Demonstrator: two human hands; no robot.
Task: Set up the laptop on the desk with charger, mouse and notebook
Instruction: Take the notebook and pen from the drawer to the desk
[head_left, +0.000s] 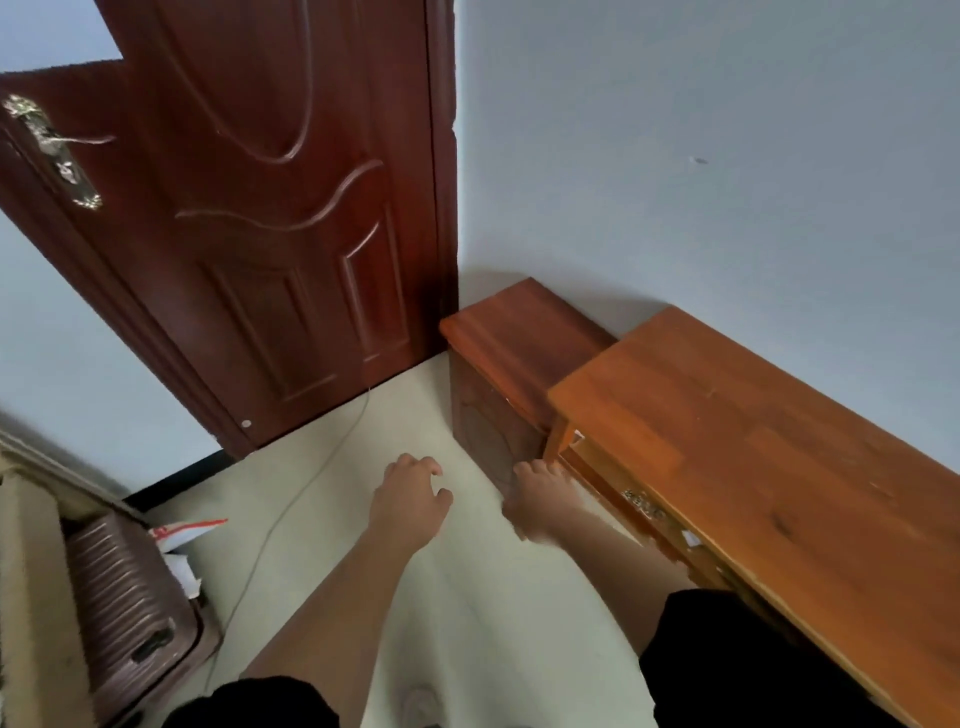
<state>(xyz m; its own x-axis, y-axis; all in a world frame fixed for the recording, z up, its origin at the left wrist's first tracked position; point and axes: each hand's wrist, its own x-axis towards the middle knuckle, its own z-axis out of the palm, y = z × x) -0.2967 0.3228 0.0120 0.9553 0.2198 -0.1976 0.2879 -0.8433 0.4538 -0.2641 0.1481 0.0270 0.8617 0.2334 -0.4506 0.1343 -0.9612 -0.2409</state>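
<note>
While the left hand (410, 499) and right hand (540, 501) hang loosely curled, holding nothing, an orange wooden desk (753, 441) spans lower right; a ribbed suitcase (119, 587) sits lower left.

1. Pale blue-grey wall (727, 130), dark red-brown panelled door (291, 208) with a brass handle (52, 150).
2. Cream floor (415, 415), a thin cable (291, 499) trailing across it.
3. Orange wooden tabletop (753, 441) against the wall, a darker low cabinet (519, 332) at its far end.
4. Left: what looks like a ribbed brown suitcase (124, 597).
</note>
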